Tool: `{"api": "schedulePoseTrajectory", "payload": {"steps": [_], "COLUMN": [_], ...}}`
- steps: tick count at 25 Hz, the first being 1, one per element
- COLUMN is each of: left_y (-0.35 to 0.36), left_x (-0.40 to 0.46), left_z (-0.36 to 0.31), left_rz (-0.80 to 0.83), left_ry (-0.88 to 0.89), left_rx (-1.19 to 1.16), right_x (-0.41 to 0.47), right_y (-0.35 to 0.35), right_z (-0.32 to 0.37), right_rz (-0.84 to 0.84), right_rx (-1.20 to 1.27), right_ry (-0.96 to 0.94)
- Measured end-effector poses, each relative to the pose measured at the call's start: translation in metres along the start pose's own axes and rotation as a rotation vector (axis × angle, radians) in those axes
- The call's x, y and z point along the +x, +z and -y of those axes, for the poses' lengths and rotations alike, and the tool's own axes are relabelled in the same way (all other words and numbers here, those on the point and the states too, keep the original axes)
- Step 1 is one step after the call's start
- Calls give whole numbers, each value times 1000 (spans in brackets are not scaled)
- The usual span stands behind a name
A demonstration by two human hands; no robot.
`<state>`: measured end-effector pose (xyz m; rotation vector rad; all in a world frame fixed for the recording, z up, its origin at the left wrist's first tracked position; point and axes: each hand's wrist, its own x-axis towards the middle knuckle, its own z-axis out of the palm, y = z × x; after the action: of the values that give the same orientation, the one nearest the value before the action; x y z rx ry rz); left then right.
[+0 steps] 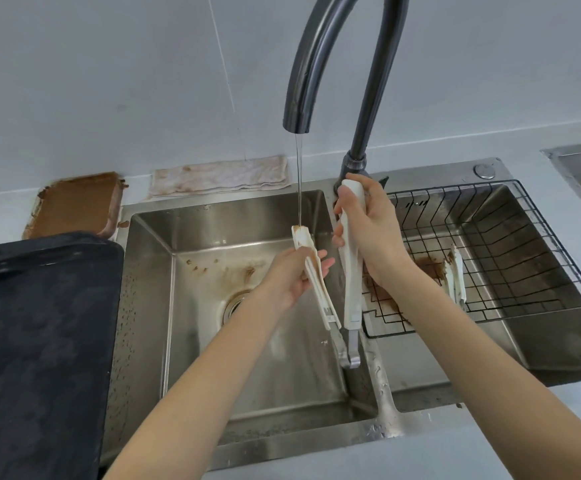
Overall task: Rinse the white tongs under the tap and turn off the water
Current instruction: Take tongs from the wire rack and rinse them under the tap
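White tongs are spread wide over the left sink basin (164, 306), their two arms meeting at a metal hinge (349, 358) low down. My left hand (294, 277) pinches the left arm (311, 268). A thin stream of water (298, 181) from the dark gooseneck tap (297, 112) lands on that arm's upper tip. My right hand (368, 233) grips the right arm (351, 282) of the tongs, just in front of the tap's base (353, 164). The hand hides most of the tap's lever.
A black wire rack (531, 244) sits in the right basin, holding a second, brown-stained pair of white tongs (455, 277). A black tray (39, 323) lies on the left counter, a brown-smeared container (77, 206) behind it. A stained cloth (219, 176) lies by the wall.
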<state>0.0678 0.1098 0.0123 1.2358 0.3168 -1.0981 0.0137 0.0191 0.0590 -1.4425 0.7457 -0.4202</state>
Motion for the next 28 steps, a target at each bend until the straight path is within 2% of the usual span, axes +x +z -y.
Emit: {"api": "schedulePoseTrajectory", "payload": {"steps": [8,12,15,19,25,28], "left_y": [4,-4,-9,-4,-2,0], "left_x": [13,19,22,17,13,19], "left_z": [-14,-19,-20,-25,-27,-28], "left_rz": [46,21,-11,-12,3,-46], "left_ry": [-52,-79,-80,-64,-85,-19], "left_rx": [-80,-184,-272,-237,-362,-344], "right_x": [5,27,44,55,54,51], "right_y": [-2,0,4,17,17,16], "right_z": [5,14,25,34,34,27], "right_rz": [-31,-94,14,148,216,213], "right_rx": [-31,182,94,-38,-9,37], "right_ry": [-52,107,173,184,152,142]}}
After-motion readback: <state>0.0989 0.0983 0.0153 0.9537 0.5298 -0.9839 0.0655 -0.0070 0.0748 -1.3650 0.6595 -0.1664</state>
